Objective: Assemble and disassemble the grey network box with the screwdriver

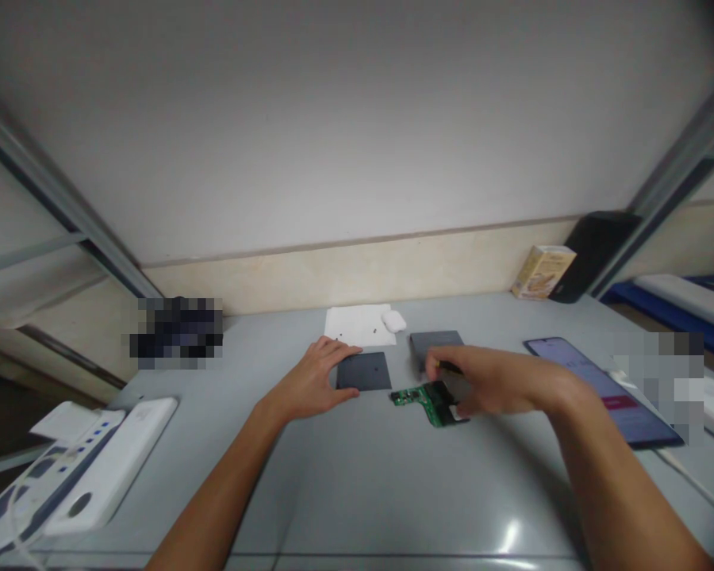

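My left hand (315, 383) reaches around a dark grey rectangular panel (366, 372) on the table, index finger along its far edge and thumb along its near edge. The panel has a small hole or mark toward its right side. To the right, my right hand (473, 381) is closed on a green circuit board (431, 403) with a black section, its thumb at the board's right end. Some fingers are hidden or blurred. Just behind that hand lies a second dark grey panel (422, 347), partly covered by the fingers.
Small dark bits dot a white paper sheet (357, 325), with a white rounded case (393, 321) on it. A large phone or tablet (616, 404) lies right. Left are a power strip (47, 472) and a white power bank (122, 460). A yellow box (541, 272) stands at the back.
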The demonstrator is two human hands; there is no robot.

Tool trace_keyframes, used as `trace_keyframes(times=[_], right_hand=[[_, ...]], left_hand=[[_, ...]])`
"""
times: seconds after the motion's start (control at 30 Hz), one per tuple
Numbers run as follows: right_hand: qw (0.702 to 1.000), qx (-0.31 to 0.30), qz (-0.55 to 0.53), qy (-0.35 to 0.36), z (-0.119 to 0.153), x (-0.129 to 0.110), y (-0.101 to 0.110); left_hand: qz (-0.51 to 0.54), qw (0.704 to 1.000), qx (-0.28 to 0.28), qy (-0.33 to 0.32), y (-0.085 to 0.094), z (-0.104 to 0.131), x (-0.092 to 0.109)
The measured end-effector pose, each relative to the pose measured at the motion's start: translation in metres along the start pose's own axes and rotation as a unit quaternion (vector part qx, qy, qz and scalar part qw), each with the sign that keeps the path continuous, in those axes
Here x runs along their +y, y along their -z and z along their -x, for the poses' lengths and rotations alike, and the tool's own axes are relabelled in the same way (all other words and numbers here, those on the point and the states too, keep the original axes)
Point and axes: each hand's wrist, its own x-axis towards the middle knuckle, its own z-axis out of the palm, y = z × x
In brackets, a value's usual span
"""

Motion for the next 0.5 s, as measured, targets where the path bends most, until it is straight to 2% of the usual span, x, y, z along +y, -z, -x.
trace_keyframes(times=[0.13, 0.3, 0.4, 0.5], right_hand=[[0.995, 0.049, -0.044, 0.072, -0.001, 0.012, 0.015], [0.988, 0.151, -0.018, 0.028, -0.022, 0.044, 0.013], [0.992, 0.119, -0.044, -0.001, -0.036, 0.061, 0.006], [0.992, 0.096, -0.079, 0.015, -0.044, 0.069, 0.001]], left_hand=[[-0.033, 0.999, 0.014, -0.025, -0.006, 0.000, 0.011], [-0.066, 0.996, 0.018, -0.064, -0.030, -0.004, 0.042], [-0.075, 0.994, 0.013, -0.082, -0.043, -0.005, 0.054], [-0.079, 0.992, -0.003, -0.096, -0.048, -0.006, 0.056]])
